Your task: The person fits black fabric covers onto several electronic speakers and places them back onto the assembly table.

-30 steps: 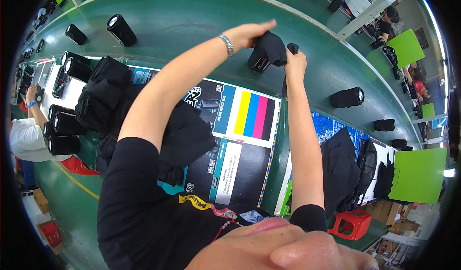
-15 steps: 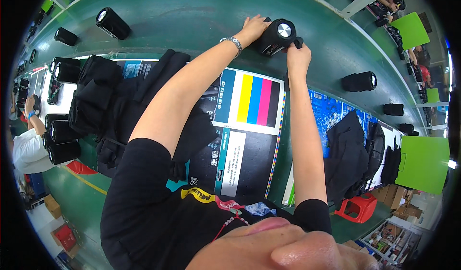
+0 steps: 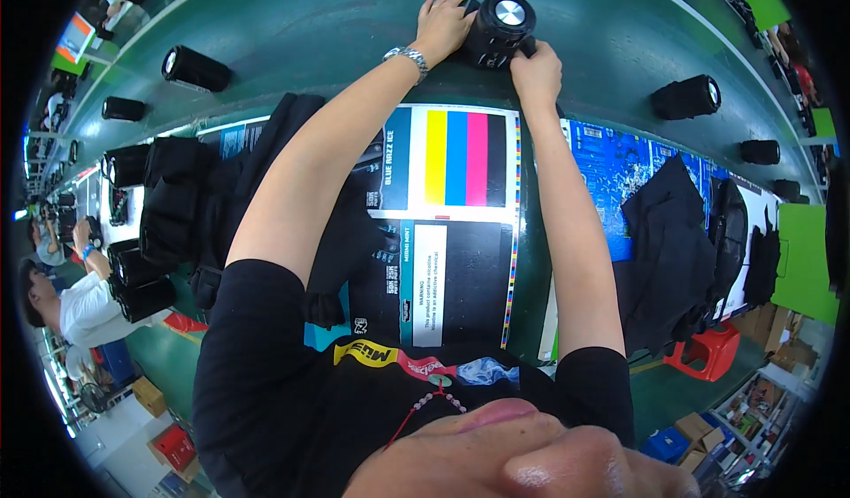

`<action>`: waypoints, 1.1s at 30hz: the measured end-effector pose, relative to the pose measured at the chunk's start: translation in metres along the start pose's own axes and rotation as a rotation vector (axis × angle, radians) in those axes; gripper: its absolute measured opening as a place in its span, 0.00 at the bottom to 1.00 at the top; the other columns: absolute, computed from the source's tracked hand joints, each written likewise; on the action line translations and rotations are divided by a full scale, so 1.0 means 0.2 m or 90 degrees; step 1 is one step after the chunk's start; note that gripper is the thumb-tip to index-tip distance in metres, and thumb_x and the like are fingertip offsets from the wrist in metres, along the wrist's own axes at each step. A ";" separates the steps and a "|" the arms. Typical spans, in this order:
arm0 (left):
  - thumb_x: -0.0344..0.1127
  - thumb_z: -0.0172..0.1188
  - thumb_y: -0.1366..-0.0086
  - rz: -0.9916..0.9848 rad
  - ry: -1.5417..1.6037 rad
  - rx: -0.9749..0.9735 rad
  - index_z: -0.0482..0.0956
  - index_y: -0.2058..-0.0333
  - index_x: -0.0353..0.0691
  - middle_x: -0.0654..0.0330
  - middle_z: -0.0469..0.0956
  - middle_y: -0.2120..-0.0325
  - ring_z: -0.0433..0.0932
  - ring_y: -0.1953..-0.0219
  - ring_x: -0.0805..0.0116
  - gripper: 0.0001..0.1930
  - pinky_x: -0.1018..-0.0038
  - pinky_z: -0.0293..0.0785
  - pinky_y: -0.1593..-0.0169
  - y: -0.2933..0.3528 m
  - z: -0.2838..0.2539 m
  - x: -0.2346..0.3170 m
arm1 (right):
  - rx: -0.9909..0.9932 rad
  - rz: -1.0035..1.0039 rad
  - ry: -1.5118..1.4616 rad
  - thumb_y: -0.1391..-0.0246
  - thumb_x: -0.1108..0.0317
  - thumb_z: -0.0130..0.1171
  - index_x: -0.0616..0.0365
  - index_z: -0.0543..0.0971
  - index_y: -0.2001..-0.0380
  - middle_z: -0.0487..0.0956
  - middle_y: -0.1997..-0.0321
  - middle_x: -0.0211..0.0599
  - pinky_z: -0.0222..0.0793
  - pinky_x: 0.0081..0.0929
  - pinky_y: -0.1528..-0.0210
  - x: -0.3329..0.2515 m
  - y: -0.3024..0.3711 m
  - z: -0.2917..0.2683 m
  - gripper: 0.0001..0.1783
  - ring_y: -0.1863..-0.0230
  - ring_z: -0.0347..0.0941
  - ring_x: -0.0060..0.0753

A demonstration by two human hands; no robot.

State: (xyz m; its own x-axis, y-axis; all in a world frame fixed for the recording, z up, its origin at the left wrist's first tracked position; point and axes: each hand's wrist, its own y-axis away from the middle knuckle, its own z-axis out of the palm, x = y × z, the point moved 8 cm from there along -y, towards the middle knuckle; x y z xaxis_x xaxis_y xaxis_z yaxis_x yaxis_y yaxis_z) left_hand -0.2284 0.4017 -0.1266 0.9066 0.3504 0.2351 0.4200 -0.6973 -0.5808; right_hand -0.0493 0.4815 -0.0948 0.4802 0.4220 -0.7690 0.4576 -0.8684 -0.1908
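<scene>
A black cylindrical portable speaker [image 3: 500, 36] with a silver disc on its upper end stands on the green bench, tilted slightly. My left hand [image 3: 443, 27] grips a dark flap at its left side, with the outer fingers partly stretched. My right hand [image 3: 537, 71] pinches a dark piece at its right side, fingers curled. I cannot make out whether these pieces are straps or the edges of a cloth sleeve. Both forearms reach over printed sheets [image 3: 482, 268].
Black cloth pieces lie piled left [image 3: 177, 206] and right [image 3: 664, 259]. More speakers stand on the bench at left [image 3: 195, 69] and right [image 3: 689, 98]. A person in white [image 3: 88, 308] works at far left. A red stool [image 3: 708, 352] stands lower right.
In the picture, both hands and the speaker have shifted slightly up and left, and the speaker looks more upright. The surroundings have shifted too, as the view has moved. Both hands keep their hold.
</scene>
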 end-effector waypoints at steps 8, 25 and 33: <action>0.55 0.58 0.40 0.057 0.337 -0.055 0.72 0.48 0.42 0.52 0.78 0.56 0.77 0.55 0.62 0.28 0.70 0.74 0.55 -0.25 -0.48 0.52 | 0.027 -0.038 -0.018 0.52 0.62 0.59 0.61 0.79 0.65 0.78 0.60 0.47 0.69 0.47 0.55 0.08 -0.02 -0.08 0.14 0.58 0.75 0.58; 0.55 0.48 0.32 -0.428 0.547 -0.082 0.70 0.45 0.36 0.56 0.72 0.48 0.71 0.48 0.67 0.29 0.71 0.66 0.46 0.27 -0.82 0.16 | -0.217 -0.176 -0.655 0.60 0.64 0.74 0.63 0.75 0.58 0.80 0.63 0.35 0.71 0.24 0.55 -0.50 0.11 -0.19 0.27 0.60 0.76 0.26; 0.46 0.54 0.34 -0.143 0.475 -0.076 0.75 0.48 0.41 0.60 0.77 0.52 0.74 0.58 0.72 0.20 0.76 0.71 0.54 -0.11 -1.00 0.33 | -0.326 -0.289 -0.364 0.70 0.64 0.77 0.58 0.70 0.47 0.76 0.51 0.41 0.65 0.30 0.42 -0.39 0.13 -0.08 0.42 0.48 0.72 0.36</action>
State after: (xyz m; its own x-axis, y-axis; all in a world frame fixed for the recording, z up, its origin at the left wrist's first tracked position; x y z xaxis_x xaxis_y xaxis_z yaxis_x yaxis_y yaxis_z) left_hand -0.1697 0.3151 0.0571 0.5694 0.0078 0.8220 0.5590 -0.7368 -0.3803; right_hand -0.0625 0.4294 -0.0304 -0.2127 0.3833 -0.8988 0.8570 -0.3687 -0.3600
